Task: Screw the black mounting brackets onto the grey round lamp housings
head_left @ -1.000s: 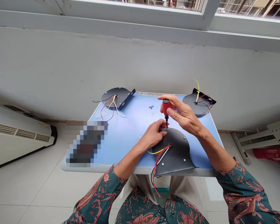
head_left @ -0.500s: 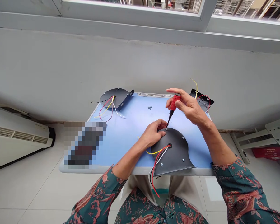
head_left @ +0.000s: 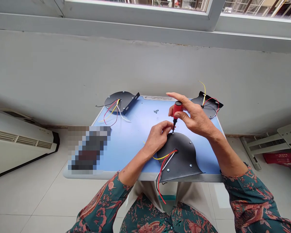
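- Our right hand [head_left: 196,116] pinches the screwdriver [head_left: 177,111]; its tilt could make it slip off the screw [head_left: 173,133].
- Whether our left hand [head_left: 157,136] pinches anything, we cannot tell.

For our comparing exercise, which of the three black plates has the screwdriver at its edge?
The front plate: the right hand holds the screwdriver to its far rim. The back left plate and back right plate lie away from it.
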### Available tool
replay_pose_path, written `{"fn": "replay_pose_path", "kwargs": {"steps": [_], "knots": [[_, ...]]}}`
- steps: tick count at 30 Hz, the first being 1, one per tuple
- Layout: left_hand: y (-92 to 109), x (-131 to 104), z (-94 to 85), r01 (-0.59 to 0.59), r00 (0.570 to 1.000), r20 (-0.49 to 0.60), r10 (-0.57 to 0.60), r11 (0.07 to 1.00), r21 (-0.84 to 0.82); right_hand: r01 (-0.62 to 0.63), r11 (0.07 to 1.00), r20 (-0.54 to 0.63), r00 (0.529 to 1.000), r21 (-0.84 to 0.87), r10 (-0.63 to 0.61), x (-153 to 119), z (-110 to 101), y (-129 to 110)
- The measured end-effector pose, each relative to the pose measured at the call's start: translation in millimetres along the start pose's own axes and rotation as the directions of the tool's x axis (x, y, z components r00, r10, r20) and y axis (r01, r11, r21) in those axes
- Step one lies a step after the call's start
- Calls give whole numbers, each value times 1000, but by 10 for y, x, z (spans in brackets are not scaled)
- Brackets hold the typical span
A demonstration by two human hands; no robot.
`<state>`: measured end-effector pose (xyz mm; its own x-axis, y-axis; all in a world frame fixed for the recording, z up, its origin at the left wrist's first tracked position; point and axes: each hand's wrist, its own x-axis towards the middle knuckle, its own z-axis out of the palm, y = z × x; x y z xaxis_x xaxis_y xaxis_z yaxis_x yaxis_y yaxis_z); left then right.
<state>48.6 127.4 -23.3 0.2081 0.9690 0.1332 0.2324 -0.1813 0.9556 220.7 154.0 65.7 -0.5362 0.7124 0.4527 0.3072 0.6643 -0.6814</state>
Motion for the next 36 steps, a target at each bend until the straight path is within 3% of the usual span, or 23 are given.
{"fn": "replay_pose_path", "kwargs": {"steps": [5,9,13,16,19,21,24,32,36], "knots": [[27,-14,2,-24,1000,14,23,999,46,6,993,-108,994,-115,-18,-5,25,39],[30,-18,15,-22,999,37,20,997,73,14,993,-33,999,-113,-17,-23,-48,20],[10,1,38,-56,998,-19,59,989,140,40,998,76,996,51,-44,-35,-73,8],[5,27,41,-44,996,-66,57,982,182,51,996,-51,998,79,-47,-30,-1,32],[6,45,39,-42,995,-78,59,979,201,81,996,-245,966,-24,-85,-23,84,66],[2,52,42,-43,994,-89,62,978,206,100,988,-307,943,-116,-132,-20,112,82],[-12,62,53,-49,993,-95,70,977,207,105,983,-320,935,-151,-150,-20,117,91],[1,81,67,-39,994,-91,54,986,162,92,995,-289,952,-32,-97,-44,123,61],[7,90,72,-29,996,-80,41,988,149,90,996,-337,937,-29,-94,-32,140,23]]}}
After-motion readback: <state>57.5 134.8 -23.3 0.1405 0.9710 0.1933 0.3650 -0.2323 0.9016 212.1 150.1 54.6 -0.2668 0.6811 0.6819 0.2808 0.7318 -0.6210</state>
